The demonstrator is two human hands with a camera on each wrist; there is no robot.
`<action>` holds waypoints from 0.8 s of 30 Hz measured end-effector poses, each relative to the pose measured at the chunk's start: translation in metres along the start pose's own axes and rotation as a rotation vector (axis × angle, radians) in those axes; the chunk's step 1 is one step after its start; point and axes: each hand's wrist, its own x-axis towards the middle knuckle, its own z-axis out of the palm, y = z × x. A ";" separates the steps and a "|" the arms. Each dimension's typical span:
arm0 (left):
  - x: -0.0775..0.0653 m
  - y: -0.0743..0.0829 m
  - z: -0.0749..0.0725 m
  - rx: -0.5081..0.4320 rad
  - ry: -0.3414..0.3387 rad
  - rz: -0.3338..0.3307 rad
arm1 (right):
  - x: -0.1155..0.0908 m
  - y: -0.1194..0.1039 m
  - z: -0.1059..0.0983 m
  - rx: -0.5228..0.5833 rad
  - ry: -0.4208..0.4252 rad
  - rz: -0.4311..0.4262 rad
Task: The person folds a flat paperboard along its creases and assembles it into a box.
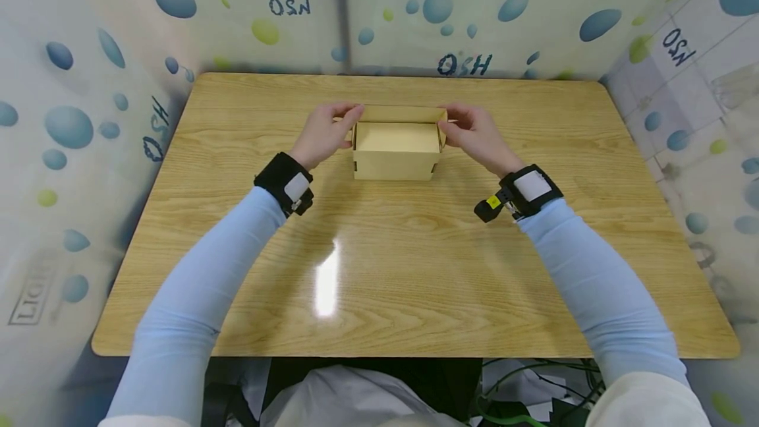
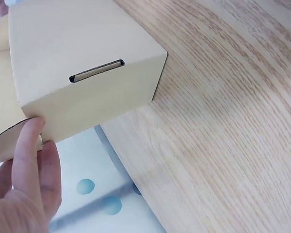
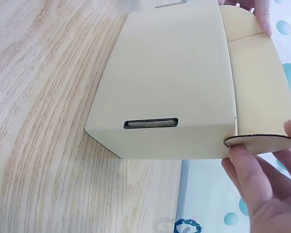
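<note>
A small pale-yellow cardboard box (image 1: 394,165) stands on the table, its lid (image 1: 404,114) raised along the far side. My left hand (image 1: 325,132) pinches the lid at its left end. In the left wrist view those fingers are on the rounded side flap (image 2: 8,141) beside the box's corner. At the opposite end my right hand (image 1: 476,137) holds the lid's right flap (image 3: 262,142) between thumb and fingers. A narrow slot (image 3: 151,123) runs along the box's lower edge on the right. The box's interior is mostly hidden by its near wall.
The box sits toward the back of a wood-grain table (image 1: 415,269) with rounded corners. Behind and beside the table hang curtains (image 1: 379,12) with blue and green dots. Cables (image 1: 534,368) lie below the front edge at the right.
</note>
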 end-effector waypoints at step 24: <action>0.002 0.014 0.002 -0.104 0.031 -0.108 | 0.005 -0.007 0.000 0.087 0.043 0.089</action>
